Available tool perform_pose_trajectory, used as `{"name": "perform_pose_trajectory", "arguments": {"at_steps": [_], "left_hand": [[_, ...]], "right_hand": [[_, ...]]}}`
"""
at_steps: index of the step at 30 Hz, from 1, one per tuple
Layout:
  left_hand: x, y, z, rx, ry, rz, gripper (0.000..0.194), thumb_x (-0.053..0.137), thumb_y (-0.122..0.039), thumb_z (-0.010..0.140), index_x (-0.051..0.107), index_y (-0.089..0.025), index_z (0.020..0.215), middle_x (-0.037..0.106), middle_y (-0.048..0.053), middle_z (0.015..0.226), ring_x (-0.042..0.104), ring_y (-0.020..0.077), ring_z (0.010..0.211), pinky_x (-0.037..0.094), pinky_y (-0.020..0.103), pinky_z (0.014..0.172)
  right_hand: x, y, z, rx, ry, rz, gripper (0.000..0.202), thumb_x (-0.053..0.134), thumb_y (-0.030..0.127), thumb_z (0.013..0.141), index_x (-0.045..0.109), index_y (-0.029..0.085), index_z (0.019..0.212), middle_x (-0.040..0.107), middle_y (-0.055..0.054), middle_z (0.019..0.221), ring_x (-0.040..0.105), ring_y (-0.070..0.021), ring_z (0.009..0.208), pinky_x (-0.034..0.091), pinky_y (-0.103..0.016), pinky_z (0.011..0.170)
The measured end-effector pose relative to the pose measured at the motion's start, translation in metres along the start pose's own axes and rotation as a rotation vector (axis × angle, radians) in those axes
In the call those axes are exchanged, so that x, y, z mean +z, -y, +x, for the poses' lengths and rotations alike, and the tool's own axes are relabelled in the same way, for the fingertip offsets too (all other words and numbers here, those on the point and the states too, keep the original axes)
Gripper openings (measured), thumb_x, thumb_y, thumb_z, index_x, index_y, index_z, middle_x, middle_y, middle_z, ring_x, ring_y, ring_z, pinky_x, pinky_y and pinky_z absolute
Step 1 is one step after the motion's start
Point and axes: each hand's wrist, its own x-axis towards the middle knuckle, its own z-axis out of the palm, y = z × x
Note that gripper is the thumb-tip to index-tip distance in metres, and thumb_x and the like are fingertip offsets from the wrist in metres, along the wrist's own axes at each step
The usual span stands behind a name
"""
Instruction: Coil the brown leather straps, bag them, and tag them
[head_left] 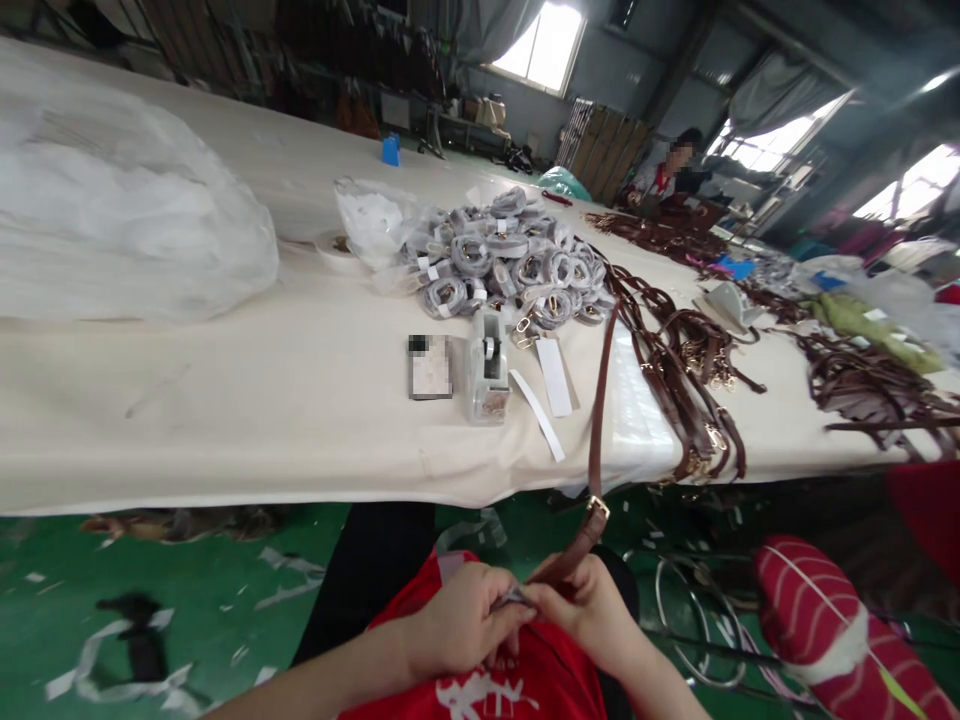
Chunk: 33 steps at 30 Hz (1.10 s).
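A brown strap (596,430) runs from the table (262,400) to the lap, gripped by the right hand (596,612); the left hand (469,615) pinches a small grey piece (513,596) beside it. Beyond, a tape dispenser (487,375) stands near a pile of grey coils (517,255).

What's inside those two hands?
Part of a brown strap runs into the right hand, and a small grey piece shows between it and the left hand. The hands cover the rest, so the piece's full shape and the strap's lower end can't be seen.
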Motion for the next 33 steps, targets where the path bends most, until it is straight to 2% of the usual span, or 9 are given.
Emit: {"name": "perform_pose_trajectory", "arguments": {"at_steps": [6, 9, 13, 15, 17, 21, 25, 30, 33], "left_hand": [[-0.001, -0.005, -0.003, 0.072, 0.004, 0.071, 0.039, 0.051, -0.045, 0.093, 0.060, -0.017, 0.066, 0.064, 0.003, 0.056, 0.059, 0.0137, 0.048, 0.038, 0.019, 0.044], [-0.006, -0.004, 0.001, 0.095, -0.065, 0.020, 0.033, 0.058, -0.046, 0.091, 0.066, -0.016, 0.081, 0.067, 0.002, 0.062, 0.061, 0.0140, 0.052, 0.041, 0.020, 0.048], [-0.019, 0.002, 0.005, 0.169, -0.188, 0.120, 0.033, 0.072, -0.044, 0.081, 0.072, -0.016, 0.099, 0.074, 0.004, 0.087, 0.067, 0.0183, 0.077, 0.047, 0.022, 0.067], [-0.025, 0.004, 0.005, 0.180, -0.166, 0.159, 0.034, 0.068, -0.048, 0.084, 0.073, -0.017, 0.095, 0.074, 0.004, 0.087, 0.066, 0.0184, 0.079, 0.047, 0.022, 0.069], [-0.030, 0.005, 0.004, 0.202, -0.087, 0.149, 0.043, 0.052, -0.054, 0.094, 0.073, -0.016, 0.092, 0.073, 0.004, 0.083, 0.065, 0.0170, 0.076, 0.046, 0.021, 0.068], [-0.032, 0.009, 0.006, 0.255, -0.033, 0.245, 0.068, 0.022, -0.061, 0.101, 0.067, -0.016, 0.077, 0.062, 0.002, 0.068, 0.054, 0.0135, 0.062, 0.039, 0.021, 0.059], [-0.029, 0.016, 0.011, 0.264, -0.046, 0.370, 0.071, 0.014, -0.064, 0.099, 0.057, -0.016, 0.069, 0.053, 0.001, 0.064, 0.047, 0.0131, 0.060, 0.036, 0.022, 0.058], [-0.025, 0.015, 0.013, 0.283, -0.017, 0.339, 0.080, 0.008, -0.068, 0.097, 0.064, -0.015, 0.074, 0.064, 0.006, 0.069, 0.055, 0.0150, 0.063, 0.042, 0.023, 0.061], [-0.025, 0.012, 0.011, 0.291, 0.034, 0.243, 0.084, 0.009, -0.067, 0.098, 0.072, -0.014, 0.083, 0.074, 0.010, 0.080, 0.066, 0.0177, 0.073, 0.048, 0.024, 0.070]], "right_hand": [[-0.005, 0.005, 0.001, 0.006, 0.112, 0.001, 0.021, 0.071, 0.033, 0.086, 0.080, 0.017, 0.077, 0.076, -0.005, 0.072, 0.068, -0.0193, 0.064, 0.053, -0.026, 0.060], [-0.005, 0.000, 0.000, -0.024, -0.013, 0.083, 0.020, 0.074, 0.035, 0.084, 0.079, 0.018, 0.074, 0.076, -0.005, 0.072, 0.068, -0.0192, 0.066, 0.054, -0.025, 0.063], [-0.012, -0.010, 0.000, -0.010, -0.257, 0.071, 0.028, 0.075, 0.043, 0.082, 0.078, 0.018, 0.071, 0.075, -0.006, 0.068, 0.068, -0.0188, 0.059, 0.055, -0.025, 0.057], [-0.019, -0.014, 0.001, -0.012, -0.342, 0.071, 0.029, 0.076, 0.047, 0.080, 0.079, 0.019, 0.074, 0.075, -0.007, 0.064, 0.068, -0.0202, 0.057, 0.057, -0.028, 0.056], [-0.027, -0.015, 0.001, -0.039, -0.367, 0.057, 0.029, 0.076, 0.048, 0.080, 0.079, 0.019, 0.077, 0.076, -0.008, 0.068, 0.070, -0.0215, 0.058, 0.059, -0.030, 0.057], [-0.044, -0.009, 0.000, -0.144, -0.303, -0.082, 0.022, 0.074, 0.042, 0.083, 0.081, 0.021, 0.081, 0.078, -0.008, 0.076, 0.069, -0.0212, 0.062, 0.058, -0.029, 0.058], [-0.050, 0.004, -0.003, -0.264, -0.165, -0.242, 0.012, 0.075, 0.033, 0.084, 0.082, 0.024, 0.083, 0.078, -0.007, 0.079, 0.071, -0.0228, 0.072, 0.058, -0.031, 0.069], [-0.033, 0.009, 0.000, -0.236, 0.014, -0.244, 0.012, 0.072, 0.031, 0.088, 0.082, 0.025, 0.090, 0.079, -0.005, 0.083, 0.072, -0.0210, 0.075, 0.058, -0.029, 0.070], [-0.020, 0.002, 0.003, -0.203, 0.006, -0.229, 0.013, 0.071, 0.033, 0.088, 0.081, 0.025, 0.086, 0.080, -0.005, 0.085, 0.074, -0.0214, 0.077, 0.059, -0.029, 0.072]]}}
